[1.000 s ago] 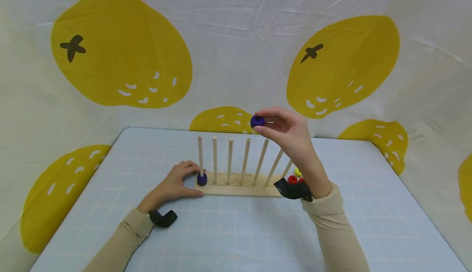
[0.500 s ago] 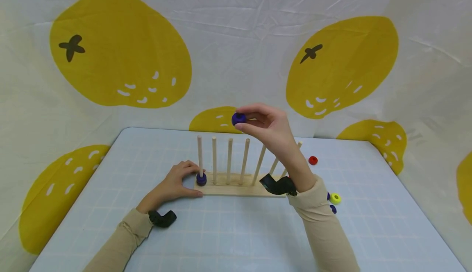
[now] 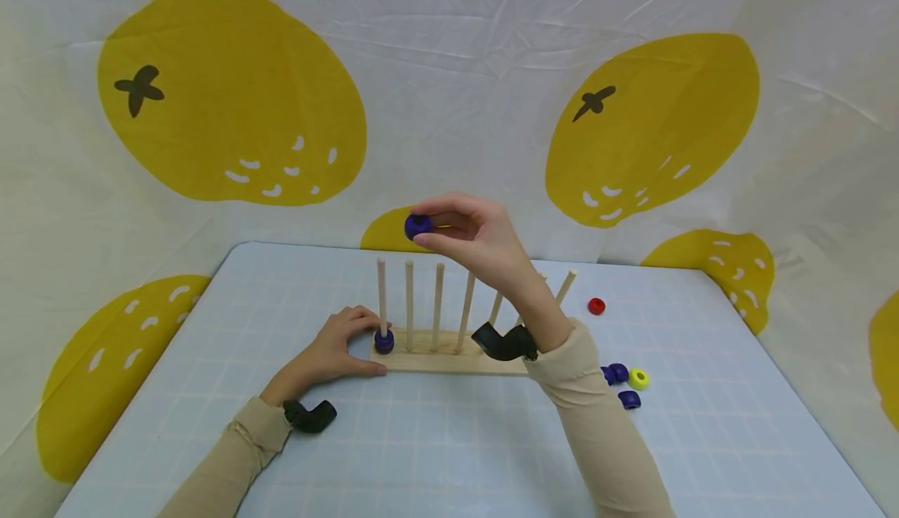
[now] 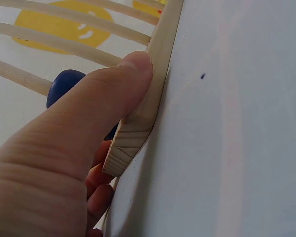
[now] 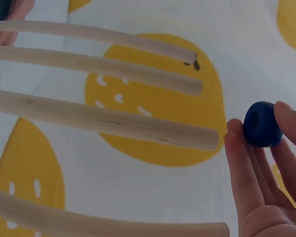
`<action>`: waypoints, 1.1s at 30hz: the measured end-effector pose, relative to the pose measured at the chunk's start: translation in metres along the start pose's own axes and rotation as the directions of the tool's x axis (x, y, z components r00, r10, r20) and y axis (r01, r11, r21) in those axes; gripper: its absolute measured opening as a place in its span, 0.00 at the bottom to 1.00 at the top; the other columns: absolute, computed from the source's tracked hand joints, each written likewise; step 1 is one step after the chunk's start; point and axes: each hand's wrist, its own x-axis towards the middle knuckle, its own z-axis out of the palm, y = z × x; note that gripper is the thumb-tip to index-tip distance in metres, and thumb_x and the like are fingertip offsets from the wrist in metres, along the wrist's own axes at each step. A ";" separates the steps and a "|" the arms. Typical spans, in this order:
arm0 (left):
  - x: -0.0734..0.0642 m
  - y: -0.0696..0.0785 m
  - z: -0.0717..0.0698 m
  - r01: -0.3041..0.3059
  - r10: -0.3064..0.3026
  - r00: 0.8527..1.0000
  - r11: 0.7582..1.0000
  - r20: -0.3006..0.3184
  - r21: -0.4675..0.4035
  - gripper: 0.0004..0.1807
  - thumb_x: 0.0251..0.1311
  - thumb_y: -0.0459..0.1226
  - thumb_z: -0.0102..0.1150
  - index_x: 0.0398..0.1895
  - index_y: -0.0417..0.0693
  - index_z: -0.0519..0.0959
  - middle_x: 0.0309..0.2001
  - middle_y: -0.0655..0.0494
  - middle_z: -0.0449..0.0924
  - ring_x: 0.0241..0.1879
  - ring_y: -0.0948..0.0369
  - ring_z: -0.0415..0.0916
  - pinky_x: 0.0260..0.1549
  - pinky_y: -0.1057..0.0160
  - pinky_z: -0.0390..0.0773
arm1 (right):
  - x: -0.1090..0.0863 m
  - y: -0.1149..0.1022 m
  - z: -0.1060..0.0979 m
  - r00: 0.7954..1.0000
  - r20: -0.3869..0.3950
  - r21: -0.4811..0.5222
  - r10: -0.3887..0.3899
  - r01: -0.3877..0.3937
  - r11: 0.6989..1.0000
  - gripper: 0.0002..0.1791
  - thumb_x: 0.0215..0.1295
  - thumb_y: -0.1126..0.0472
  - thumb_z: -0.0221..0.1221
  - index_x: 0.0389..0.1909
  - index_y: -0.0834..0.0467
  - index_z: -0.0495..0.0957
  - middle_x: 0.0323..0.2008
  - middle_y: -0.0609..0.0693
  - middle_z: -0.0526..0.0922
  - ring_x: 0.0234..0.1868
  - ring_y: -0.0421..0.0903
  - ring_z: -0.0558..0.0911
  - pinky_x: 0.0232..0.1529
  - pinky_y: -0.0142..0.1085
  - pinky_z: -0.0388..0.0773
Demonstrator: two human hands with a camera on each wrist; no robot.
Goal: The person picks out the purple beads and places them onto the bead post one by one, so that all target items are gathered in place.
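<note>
A wooden peg rack [image 3: 449, 363] with several upright dowels stands mid-table in the head view. My left hand [image 3: 339, 349] grips its left end, thumb along the front edge and fingers round behind. On the leftmost peg a dark blue bead [image 3: 384, 342] sits low at the base, partly covered by the thumb in the left wrist view. Above the pegs, my right hand [image 3: 476, 239] pinches another blue bead [image 5: 263, 124] between thumb and fingertips. The bead's hole shows in the right wrist view, a little beyond the dowel tips. The right forearm hides part of the rack's right side.
Right of the rack, several blue beads [image 3: 618, 373] lie beside a yellow bead [image 3: 638, 379]. A red bead [image 3: 596, 306] rests farther back. Behind the pale table [image 3: 421, 455] hangs a white sheet [image 3: 456, 112] with yellow fruit prints.
My right hand has moved left over the pegs with the blue bead, uncovering the loose beads at the right. The left hand stays on the rack.
</note>
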 end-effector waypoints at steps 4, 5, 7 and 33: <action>0.001 0.002 -0.001 0.004 -0.004 1.000 1.000 0.006 0.004 0.35 0.38 0.54 0.81 0.53 0.55 0.82 0.49 0.64 0.77 0.48 0.60 0.69 0.49 0.49 0.63 | 0.005 0.003 0.004 0.999 0.051 0.008 -0.010 0.009 1.000 0.16 0.60 0.77 0.63 0.50 0.71 0.79 0.49 0.60 0.82 0.48 0.58 0.83 0.48 0.45 0.80; 0.001 0.003 -0.001 0.004 -0.004 1.000 1.000 0.006 0.002 0.35 0.38 0.54 0.81 0.53 0.55 0.82 0.49 0.64 0.77 0.48 0.60 0.69 0.49 0.50 0.63 | 0.007 0.004 0.005 0.998 0.069 0.008 -0.016 0.015 1.000 0.16 0.60 0.77 0.63 0.50 0.72 0.79 0.49 0.61 0.82 0.48 0.57 0.83 0.48 0.45 0.80; 0.001 0.003 -0.002 0.006 -0.006 1.000 1.000 0.006 0.000 0.35 0.38 0.54 0.81 0.53 0.55 0.82 0.49 0.64 0.77 0.49 0.60 0.69 0.49 0.50 0.63 | 0.009 0.006 0.006 0.993 0.111 0.000 -0.029 0.029 1.000 0.17 0.60 0.77 0.63 0.51 0.72 0.79 0.49 0.61 0.81 0.49 0.55 0.84 0.48 0.45 0.80; 0.001 0.002 -0.002 0.046 -0.046 0.999 0.999 0.027 -0.010 0.34 0.39 0.55 0.80 0.53 0.57 0.82 0.49 0.66 0.76 0.49 0.61 0.67 0.50 0.49 0.62 | 0.021 0.022 0.017 0.935 0.345 -0.287 0.079 0.026 0.957 0.17 0.60 0.69 0.68 0.51 0.64 0.81 0.46 0.53 0.84 0.44 0.41 0.85 0.45 0.34 0.80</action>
